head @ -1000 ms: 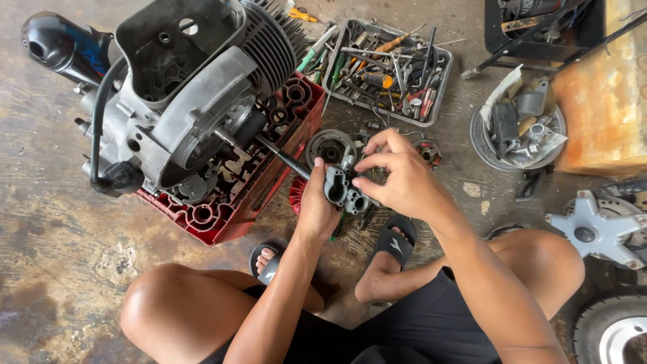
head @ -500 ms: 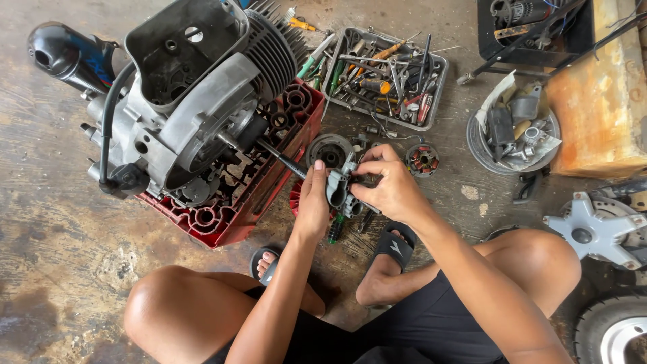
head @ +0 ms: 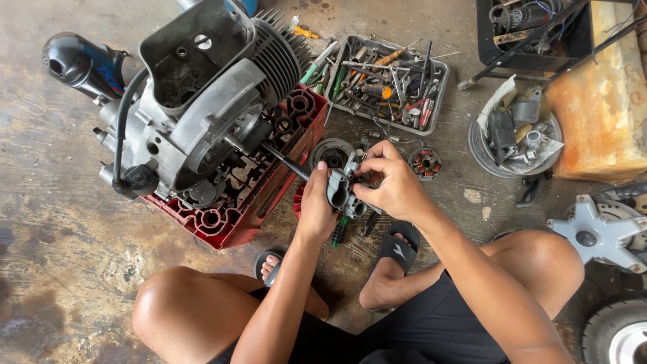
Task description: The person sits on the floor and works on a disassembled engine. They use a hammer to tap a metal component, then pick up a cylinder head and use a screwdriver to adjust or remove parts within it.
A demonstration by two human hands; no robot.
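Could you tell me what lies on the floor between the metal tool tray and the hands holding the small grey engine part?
In the head view, a small copper-wound coil plate lies there, beside a round dark part.

The engine (head: 202,114) on its red crate (head: 232,216) walls off the left, the tool tray (head: 391,81) and the round parts bowl (head: 515,135) crowd the far side and the right, and bare concrete floor (head: 60,269) lies open at the near left beside the knee.
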